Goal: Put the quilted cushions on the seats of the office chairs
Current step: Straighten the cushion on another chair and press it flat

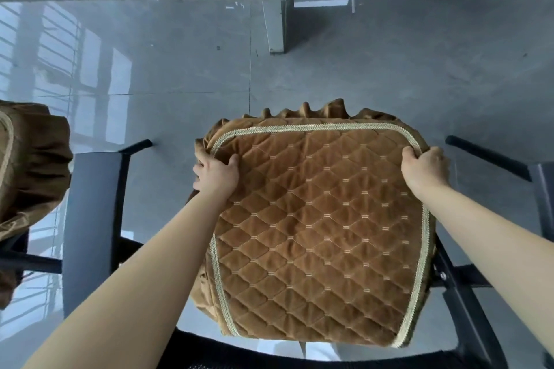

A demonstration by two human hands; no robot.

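At nine o'clock a second brown cushion (27,177) with a ruffled velvet skirt drapes over another seat, beside a smooth dark armrest (90,231). Your left hand (216,174) pinches the frilled edge of the quilted cushion (317,234), thumb on top. That cushion, diamond-stitched brown velvet with pale braided trim, lies on the chair's seat at centre. At two o'clock your right hand (425,169) grips its far right corner. Grey glossy floor tiles (180,69) lie beyond.

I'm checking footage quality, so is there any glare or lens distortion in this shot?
Head view: window glare streaks the glossy floor at left; wide-angle bending bows the rail at top; the quilted cushion, gripped by the left hand and right hand, stays sharp.
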